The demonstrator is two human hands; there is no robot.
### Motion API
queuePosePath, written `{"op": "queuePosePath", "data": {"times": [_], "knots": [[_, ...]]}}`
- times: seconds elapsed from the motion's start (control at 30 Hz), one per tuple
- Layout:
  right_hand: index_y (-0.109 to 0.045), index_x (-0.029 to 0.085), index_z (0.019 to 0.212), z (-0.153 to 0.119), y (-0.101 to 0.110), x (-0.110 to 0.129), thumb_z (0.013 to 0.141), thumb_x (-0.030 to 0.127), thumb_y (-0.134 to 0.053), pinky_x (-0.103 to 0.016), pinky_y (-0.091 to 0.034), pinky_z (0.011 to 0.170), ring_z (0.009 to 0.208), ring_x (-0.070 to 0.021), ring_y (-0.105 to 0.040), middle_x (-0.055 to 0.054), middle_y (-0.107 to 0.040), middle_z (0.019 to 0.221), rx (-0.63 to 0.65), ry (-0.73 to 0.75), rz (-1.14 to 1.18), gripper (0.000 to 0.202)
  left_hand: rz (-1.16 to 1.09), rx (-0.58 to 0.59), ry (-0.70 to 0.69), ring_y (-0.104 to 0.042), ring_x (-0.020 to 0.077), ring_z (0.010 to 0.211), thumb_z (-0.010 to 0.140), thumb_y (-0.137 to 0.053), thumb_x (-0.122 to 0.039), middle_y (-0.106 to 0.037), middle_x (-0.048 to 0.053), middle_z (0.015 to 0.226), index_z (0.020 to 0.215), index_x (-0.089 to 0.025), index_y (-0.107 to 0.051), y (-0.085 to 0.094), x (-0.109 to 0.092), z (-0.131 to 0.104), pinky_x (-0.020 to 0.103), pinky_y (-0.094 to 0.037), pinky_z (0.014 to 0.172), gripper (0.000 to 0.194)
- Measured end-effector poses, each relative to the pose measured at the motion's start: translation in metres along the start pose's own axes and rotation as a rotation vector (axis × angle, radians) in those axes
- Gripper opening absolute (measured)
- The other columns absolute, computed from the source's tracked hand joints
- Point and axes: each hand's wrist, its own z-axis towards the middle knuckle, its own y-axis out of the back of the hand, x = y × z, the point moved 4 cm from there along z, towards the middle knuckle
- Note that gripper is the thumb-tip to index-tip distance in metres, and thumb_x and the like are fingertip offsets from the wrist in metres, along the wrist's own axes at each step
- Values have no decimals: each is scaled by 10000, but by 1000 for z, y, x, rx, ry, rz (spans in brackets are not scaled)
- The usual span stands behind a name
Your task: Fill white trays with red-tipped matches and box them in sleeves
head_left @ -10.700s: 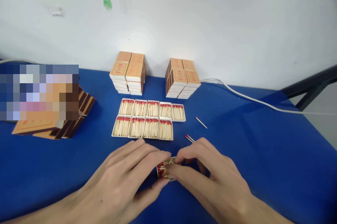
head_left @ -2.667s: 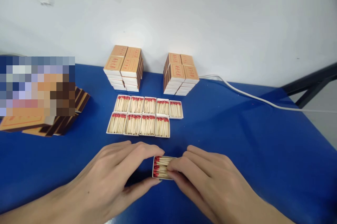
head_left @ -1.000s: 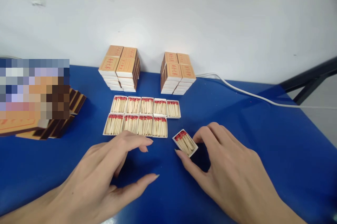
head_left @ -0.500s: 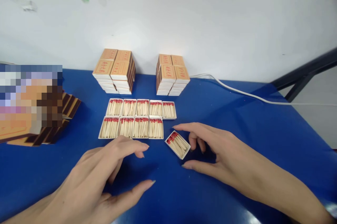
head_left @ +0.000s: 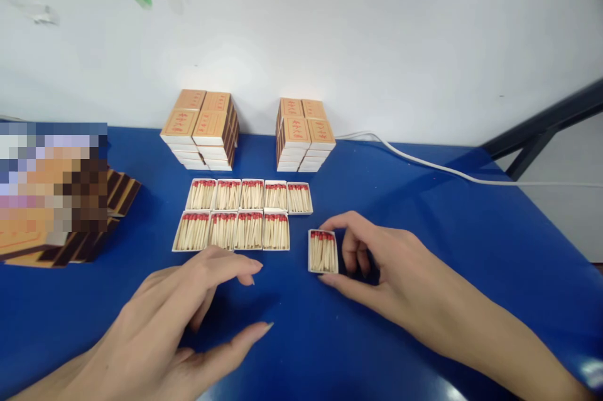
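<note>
My right hand (head_left: 381, 256) pinches a tray of red-tipped matches (head_left: 323, 252) between thumb and index finger, at its near and far ends. The tray stands upright to my view, right of two rows of open match trays (head_left: 250, 229). Five trays form the far row and the near row is shorter, ending left of the held tray. My left hand (head_left: 188, 313) hovers below the near row with thumb and fingers apart, holding nothing. Its fingers cover a little of the near row's lower edge.
Two stacks of closed matchboxes, a left one (head_left: 211, 127) and a right one (head_left: 305, 134), stand by the wall. More boxes (head_left: 120, 192) lie at the left beside a pixelated patch. A white cable (head_left: 424, 162) runs along the blue table's (head_left: 424, 200) back right.
The separate match tray has turned from slanted to nearly straight, and my right thumb and index finger have closed on it. My left hand has barely moved.
</note>
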Motion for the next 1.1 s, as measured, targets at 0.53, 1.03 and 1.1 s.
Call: {"op": "queuePosePath", "data": {"times": [0.53,1.03,1.1], "knots": [[-585,477,1664,-6,16,1,1137,337,-751,-329,-572,807,865,-164,-740,69,-733,1011,165,72,-36,569,-29,-29,94,-665,123,680,1102,-732,-550,-787,-28,971,1422,-345,-755,-6,4,3,259,-656,712,381],[-718,321,1311,-8,-9,18,1149,354,-768,-393,-656,738,998,-230,-800,-55,-721,1323,-112,193,-213,173,-65,25,12,-631,46,613,1171,-684,-379,-797,-68,1071,1418,-312,-651,-1,1,3,198,-634,732,258],[-719,322,1308,-6,-8,17,1152,355,-765,-413,-677,797,1010,-231,-798,-51,-713,1336,-90,183,-189,165,-48,24,15,-626,51,612,1173,-680,-390,-806,-63,1086,1419,-313,-647,0,0,4,198,-608,681,260]]}}
